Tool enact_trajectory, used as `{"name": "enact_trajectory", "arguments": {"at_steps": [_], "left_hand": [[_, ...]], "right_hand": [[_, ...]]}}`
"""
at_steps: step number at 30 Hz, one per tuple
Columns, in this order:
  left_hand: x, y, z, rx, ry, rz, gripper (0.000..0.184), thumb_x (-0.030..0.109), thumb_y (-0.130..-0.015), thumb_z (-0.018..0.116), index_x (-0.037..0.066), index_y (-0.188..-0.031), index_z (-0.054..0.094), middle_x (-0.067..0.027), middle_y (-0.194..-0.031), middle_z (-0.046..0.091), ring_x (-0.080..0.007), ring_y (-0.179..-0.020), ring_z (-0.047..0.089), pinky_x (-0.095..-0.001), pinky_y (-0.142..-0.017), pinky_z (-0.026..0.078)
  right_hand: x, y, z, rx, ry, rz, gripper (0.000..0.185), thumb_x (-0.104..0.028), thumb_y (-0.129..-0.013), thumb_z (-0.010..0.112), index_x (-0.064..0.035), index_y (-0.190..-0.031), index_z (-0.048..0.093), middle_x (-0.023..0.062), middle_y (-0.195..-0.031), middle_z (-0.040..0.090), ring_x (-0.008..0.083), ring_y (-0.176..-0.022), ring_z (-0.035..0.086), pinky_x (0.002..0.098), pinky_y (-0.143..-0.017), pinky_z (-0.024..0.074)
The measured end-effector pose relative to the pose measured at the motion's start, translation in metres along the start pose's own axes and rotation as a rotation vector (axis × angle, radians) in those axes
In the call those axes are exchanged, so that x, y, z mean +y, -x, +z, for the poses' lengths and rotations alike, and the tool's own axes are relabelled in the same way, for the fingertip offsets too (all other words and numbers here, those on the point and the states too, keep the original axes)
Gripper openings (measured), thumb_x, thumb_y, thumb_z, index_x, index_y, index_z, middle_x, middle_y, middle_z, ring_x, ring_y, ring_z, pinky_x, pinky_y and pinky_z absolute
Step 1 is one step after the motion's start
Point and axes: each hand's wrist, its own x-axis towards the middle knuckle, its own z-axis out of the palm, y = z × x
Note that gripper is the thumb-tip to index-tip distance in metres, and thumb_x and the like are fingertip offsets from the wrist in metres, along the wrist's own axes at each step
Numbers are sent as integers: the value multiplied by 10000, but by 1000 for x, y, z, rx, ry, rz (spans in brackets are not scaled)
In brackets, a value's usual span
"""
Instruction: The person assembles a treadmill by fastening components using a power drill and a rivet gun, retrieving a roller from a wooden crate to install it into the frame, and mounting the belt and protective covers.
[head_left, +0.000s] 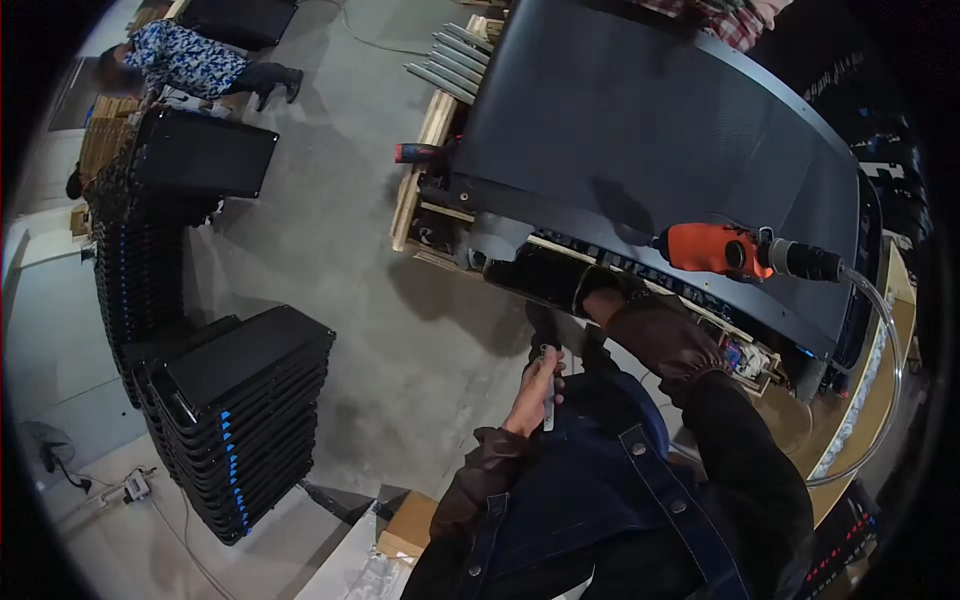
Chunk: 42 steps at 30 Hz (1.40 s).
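Observation:
My left hand [532,398] is closed around a narrow flat metal piece [548,412], held upright in front of my apron [590,480]. The piece is too small to name more exactly. My right hand [602,306] reaches to a dark open bin [540,276] under the edge of the bench, and its fingers are largely hidden there. Above my right forearm hangs an orange-and-black power tool [705,250] with a clear hose [885,320]. Behind it, a large black panel [640,110] covers the bench top.
Black panels [250,365] with blue marks are stacked on the left, with another tall stack [205,155] beyond. A person in a patterned shirt [190,60] is at the far left. Metal rods [450,65] and a red-and-black handled tool [418,153] lie by the bench. A cardboard box [408,520] is below.

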Motion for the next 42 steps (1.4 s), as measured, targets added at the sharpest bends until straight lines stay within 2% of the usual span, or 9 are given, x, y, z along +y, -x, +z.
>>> {"name": "enact_trajectory", "arguments": {"at_steps": [3,9,11,16,29,31,34,38,42], "left_hand": [[5,4,2,-29,-3,64,648,671,-972,492,76,-1207,594,-4,-1057,599,-85,-806,566,-248,-610,464],[22,2,24,-58,-81,325,450,445,-1036,543,1,-1097,589,-73,-924,591,-118,-636,585,-266,-490,475],[38,10,38,-95,-180,409,419,409,-1040,542,-4,-1093,590,-66,-896,583,-112,-621,579,-268,-493,478],[60,33,83,-180,-315,708,244,219,-1027,592,-15,-1097,575,-39,-815,593,-87,-559,542,-259,-490,470],[47,75,151,-310,-209,892,216,156,-1023,605,-21,-1135,551,-66,-947,609,-107,-661,584,-263,-610,546],[47,83,157,-174,-326,1052,201,131,-1021,599,-23,-1148,570,-54,-941,607,-106,-678,574,-253,-618,523],[49,86,164,-23,-392,1300,188,100,-998,635,-24,-1139,615,-49,-917,580,-106,-770,578,-270,-655,481],[55,68,149,-2,-445,1234,182,90,-977,665,-24,-1114,629,-37,-928,575,-107,-790,569,-271,-650,473],[53,11,126,-152,-185,772,243,221,-935,746,15,-1017,646,39,-778,516,-71,-675,502,-247,-595,420]], "right_hand": [[10,12,-31,-32,-80,-38,172,-131,-837,600,-63,-813,757,164,-794,713,344,-813,719,479,-698,573],[24,36,-54,180,-305,1,156,-107,-873,647,3,-971,699,177,-942,733,296,-850,727,408,-698,583],[18,60,-115,185,-1586,202,181,-83,-914,683,16,-1062,650,148,-1001,738,215,-814,724,340,-665,580],[13,149,-243,219,-2073,111,232,-102,-960,683,30,-1148,654,163,-1038,737,178,-790,716,277,-685,570],[18,236,-303,755,-1476,-139,158,54,-819,760,24,-970,723,147,-1016,701,201,-881,683,309,-788,559],[9,237,-303,1018,-1114,-135,147,59,-823,754,31,-962,714,146,-1003,705,202,-902,684,308,-766,564],[-10,230,-294,1065,-1201,-72,140,57,-847,741,37,-981,707,134,-1019,694,196,-895,679,290,-749,565],[-12,218,-291,994,-1252,1,114,43,-890,705,40,-1005,705,123,-1037,680,187,-909,663,285,-771,551],[14,204,-297,766,-1405,151,171,-10,-899,710,25,-1066,705,97,-1055,685,175,-972,641,304,-856,511]]}}
